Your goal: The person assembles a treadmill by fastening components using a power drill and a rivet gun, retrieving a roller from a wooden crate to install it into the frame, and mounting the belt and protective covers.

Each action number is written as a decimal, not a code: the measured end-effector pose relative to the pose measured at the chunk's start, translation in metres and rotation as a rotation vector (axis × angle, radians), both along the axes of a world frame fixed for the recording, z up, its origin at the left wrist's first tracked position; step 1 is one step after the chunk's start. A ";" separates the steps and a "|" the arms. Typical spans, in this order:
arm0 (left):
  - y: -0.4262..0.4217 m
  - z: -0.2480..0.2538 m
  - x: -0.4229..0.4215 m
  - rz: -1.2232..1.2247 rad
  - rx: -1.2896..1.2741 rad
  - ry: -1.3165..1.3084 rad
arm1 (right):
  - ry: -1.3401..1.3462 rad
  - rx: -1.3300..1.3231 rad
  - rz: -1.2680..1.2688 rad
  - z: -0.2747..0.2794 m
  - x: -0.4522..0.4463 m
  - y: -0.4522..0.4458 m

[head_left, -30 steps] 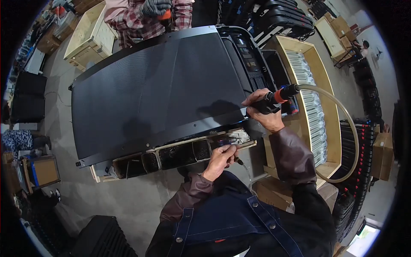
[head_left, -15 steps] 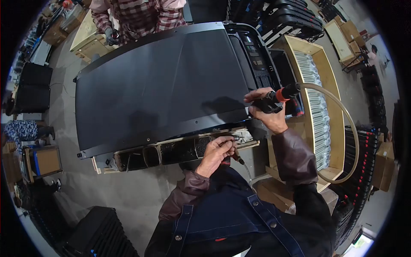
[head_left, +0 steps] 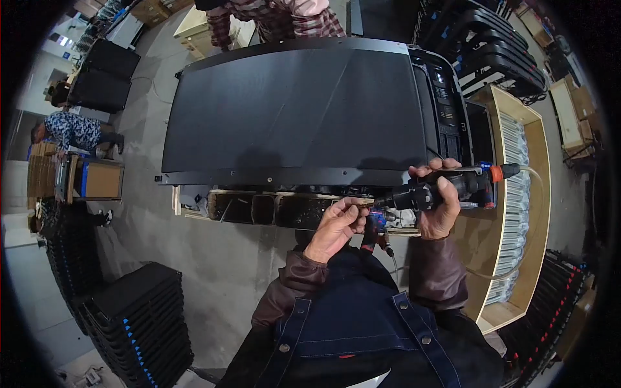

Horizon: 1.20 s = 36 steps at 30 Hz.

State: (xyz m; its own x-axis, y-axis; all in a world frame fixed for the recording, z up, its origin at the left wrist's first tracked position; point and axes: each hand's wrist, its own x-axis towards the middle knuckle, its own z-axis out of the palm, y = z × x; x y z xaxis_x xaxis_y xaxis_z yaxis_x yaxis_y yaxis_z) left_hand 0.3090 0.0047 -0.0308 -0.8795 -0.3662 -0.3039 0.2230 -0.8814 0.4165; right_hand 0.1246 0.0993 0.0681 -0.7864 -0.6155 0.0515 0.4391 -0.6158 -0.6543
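Note:
My right hand [head_left: 443,207] is wrapped round a black power tool [head_left: 414,196] with an orange collar and a hose, its nose pointing left. At that nose, my left hand [head_left: 337,225] pinches a small piece too hidden to name. Both hands are over the near edge of a large black treadmill-like deck [head_left: 297,116], whose metal side rail [head_left: 291,176] carries several screws. A blue and black drill [head_left: 375,226] hangs just right of my left fingers. Below the rail runs a divided tray [head_left: 297,210] with dark compartments.
A wooden crate [head_left: 540,213] of plastic-wrapped metal parts stands at the right. Across the deck is a person in a checked shirt [head_left: 278,22]. Another person [head_left: 77,132] bends at a cart on the left. Stacked black panels [head_left: 139,297] stand lower left. The hose [head_left: 535,187] loops beside the crate.
My right hand has turned the tool sideways and brought its nose to my left fingers. The view has shifted, so the deck appears farther right.

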 end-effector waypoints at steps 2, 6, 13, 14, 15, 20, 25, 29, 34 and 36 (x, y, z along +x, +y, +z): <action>-0.002 0.002 0.007 0.005 0.021 0.022 | -0.017 0.002 -0.004 -0.003 0.005 -0.005; -0.013 0.006 0.019 0.075 -0.055 -0.025 | 0.016 0.040 0.005 -0.003 0.019 -0.022; -0.060 -0.007 0.057 0.180 -0.276 -0.165 | 0.000 0.261 -0.164 0.003 0.089 -0.081; -0.067 -0.019 0.064 0.194 -0.266 -0.161 | 0.010 0.269 -0.151 0.004 0.097 -0.091; -0.076 -0.023 0.068 0.204 0.043 -0.018 | 0.131 0.299 -0.122 0.006 0.105 -0.103; -0.111 -0.032 0.078 0.250 0.520 0.131 | 0.505 0.252 0.115 0.000 0.145 -0.165; -0.123 -0.057 0.086 0.188 0.649 0.322 | 0.883 0.318 0.315 -0.010 0.157 -0.215; -0.124 -0.061 0.096 0.126 0.519 0.120 | 0.963 0.430 0.542 0.004 0.167 -0.237; -0.115 -0.067 0.123 0.164 0.419 -0.238 | 0.892 0.499 0.711 0.004 0.168 -0.255; -0.120 -0.068 0.139 0.172 0.392 -0.261 | 0.912 0.504 0.714 0.001 0.163 -0.253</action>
